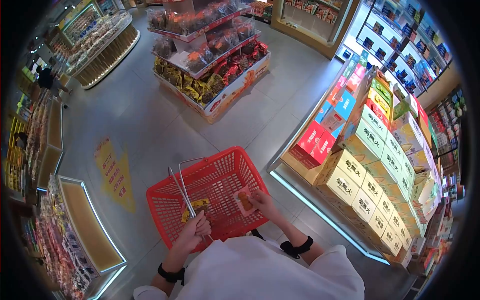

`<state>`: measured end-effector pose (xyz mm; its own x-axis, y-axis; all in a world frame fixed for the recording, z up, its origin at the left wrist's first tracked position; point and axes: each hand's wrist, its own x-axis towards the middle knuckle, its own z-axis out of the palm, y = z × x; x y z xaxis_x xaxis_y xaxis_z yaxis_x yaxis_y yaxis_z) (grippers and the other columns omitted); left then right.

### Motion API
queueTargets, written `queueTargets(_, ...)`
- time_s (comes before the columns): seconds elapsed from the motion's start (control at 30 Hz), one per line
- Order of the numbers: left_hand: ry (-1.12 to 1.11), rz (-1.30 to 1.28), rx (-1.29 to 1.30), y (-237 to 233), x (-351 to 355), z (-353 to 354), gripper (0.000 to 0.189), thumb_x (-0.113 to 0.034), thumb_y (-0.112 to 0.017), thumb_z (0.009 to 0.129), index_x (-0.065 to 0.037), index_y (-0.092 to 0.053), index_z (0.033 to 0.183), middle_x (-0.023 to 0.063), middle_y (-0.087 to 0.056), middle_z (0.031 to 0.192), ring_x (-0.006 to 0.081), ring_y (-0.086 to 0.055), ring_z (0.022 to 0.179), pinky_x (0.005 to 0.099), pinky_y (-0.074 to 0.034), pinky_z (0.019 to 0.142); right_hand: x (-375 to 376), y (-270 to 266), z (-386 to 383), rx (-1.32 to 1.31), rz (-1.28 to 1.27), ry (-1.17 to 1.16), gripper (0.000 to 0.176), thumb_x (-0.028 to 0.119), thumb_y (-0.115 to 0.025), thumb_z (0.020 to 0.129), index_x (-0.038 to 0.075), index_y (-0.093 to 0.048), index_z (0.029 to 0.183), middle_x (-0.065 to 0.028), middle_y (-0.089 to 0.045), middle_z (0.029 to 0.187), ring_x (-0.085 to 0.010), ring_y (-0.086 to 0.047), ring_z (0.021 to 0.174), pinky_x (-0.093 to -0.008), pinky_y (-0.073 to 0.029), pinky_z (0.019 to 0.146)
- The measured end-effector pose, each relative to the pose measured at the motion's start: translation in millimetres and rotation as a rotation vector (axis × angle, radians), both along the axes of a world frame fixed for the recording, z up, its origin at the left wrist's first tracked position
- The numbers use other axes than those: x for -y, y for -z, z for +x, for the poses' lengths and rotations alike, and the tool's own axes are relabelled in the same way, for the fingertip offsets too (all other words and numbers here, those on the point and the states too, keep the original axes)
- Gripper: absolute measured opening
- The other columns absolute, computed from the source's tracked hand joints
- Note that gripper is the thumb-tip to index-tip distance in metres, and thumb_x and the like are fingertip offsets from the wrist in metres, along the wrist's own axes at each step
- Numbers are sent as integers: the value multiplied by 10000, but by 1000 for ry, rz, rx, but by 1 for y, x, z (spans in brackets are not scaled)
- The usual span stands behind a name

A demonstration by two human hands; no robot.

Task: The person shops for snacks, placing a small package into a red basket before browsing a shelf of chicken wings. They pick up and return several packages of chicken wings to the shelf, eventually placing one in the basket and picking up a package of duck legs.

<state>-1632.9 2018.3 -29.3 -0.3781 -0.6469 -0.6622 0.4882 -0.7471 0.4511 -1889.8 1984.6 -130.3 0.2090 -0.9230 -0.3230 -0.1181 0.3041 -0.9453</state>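
Note:
A red plastic shopping basket [167,202] hangs in front of my body. My left hand [196,231] is closed around its metal handle [183,187]. A small pink snack packet [243,202] with brown pieces pictured or showing on it is pinched in my right hand [263,202], over the right side of the basket. Inside the basket, beside my left hand, lies a yellow packet [201,204], partly covered by that hand. Whether the pink packet touches the basket cannot be made out.
To the right, a lit display counter [325,220] carries stacked cream boxes [345,185] and red boxes [314,144]. A tiered snack stand [212,110] stands ahead. Candy bins [65,240] line the left. A yellow floor sticker [115,172] marks the grey tiles. Another person [47,79] is far left.

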Motion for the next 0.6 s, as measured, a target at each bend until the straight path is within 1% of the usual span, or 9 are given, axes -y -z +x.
queueTargets(0.03, 38, -5, -39, 3, 43, 3, 422, -280, -348, 932, -133, -293, 540, -45, -225, 450, 74, -212, 404, 227, -223, 442, 24, -10, 1, -28, -1, 18, 163, 165, -521, 855, 10, -484, 887, -89, -600, 687, -119, -587, 647, -236, -432, 534)
queueTargets(0.07, 76, 5, -81, 5, 76, 4, 420, -274, -350, 931, -135, -292, 539, -48, -223, 450, 73, -205, 400, 227, -216, 436, 45, -16, 4, -45, 59, 55, 160, 168, -520, 856, 12, -485, 875, -85, -599, 680, -111, -584, 639, -231, -425, 524)
queueTargets(0.13, 167, -35, -80, 7, 155, 7, 414, -270, -361, 927, -142, -279, 541, -58, -211, 452, 68, -186, 393, 228, -193, 422, 106, -28, 9, -93, 137, 141, 159, 172, -518, 859, 17, -487, 850, -76, -596, 666, -96, -577, 622, -220, -411, 503)
queueTargets(0.17, 212, -54, -67, 4, 190, 5, 415, -272, -364, 926, -144, -275, 542, -59, -209, 453, 67, -185, 394, 228, -192, 422, 132, -33, 11, 8, 108, 228, 168, 184, -520, 860, 20, -492, 839, -59, -586, 641, -86, -559, 568, -214, -398, 478)
queueTargets(0.27, 348, -92, -55, -9, 287, -11, 412, -277, -377, 920, -148, -271, 544, -65, -198, 458, 65, -181, 397, 229, -184, 420, 203, -44, 6, -182, -48, 311, 173, 189, -526, 857, 21, -487, 858, -59, -577, 631, -87, -535, 532, -223, -395, 473)
queueTargets(0.4, 530, -131, -36, -27, 404, -61, 420, -287, -392, 915, -148, -274, 537, -65, -192, 453, 62, -177, 380, 230, -165, 390, 279, -76, -9, -360, -75, 550, 184, 197, -512, 861, 19, -466, 858, -73, -532, 603, -127, -522, 538, -271, -387, 475)
queueTargets(0.43, 557, -137, -27, -29, 431, -75, 422, -291, -394, 914, -148, -273, 536, -63, -191, 450, 62, -176, 373, 229, -160, 382, 294, -69, -19, -368, -37, 590, 178, 197, -504, 864, 24, -463, 855, -84, -509, 593, -145, -517, 543, -289, -389, 482)
queueTargets(0.53, 604, -150, 0, -39, 508, -123, 425, -308, -402, 909, -150, -276, 535, -60, -184, 438, 59, -168, 350, 222, -144, 350, 339, -56, -54, -350, 20, 684, 213, 244, -529, 853, 40, -466, 868, -73, -509, 595, -129, -486, 543, -288, -381, 499)
queueTargets(0.6, 624, -148, 27, -38, 558, -155, 425, -311, -405, 908, -149, -277, 536, -59, -181, 436, 58, -167, 348, 218, -143, 345, 377, -42, -84, -308, -5, 718, 179, 214, -526, 857, 46, -464, 867, -70, -520, 602, -105, -495, 558, -271, -382, 496)
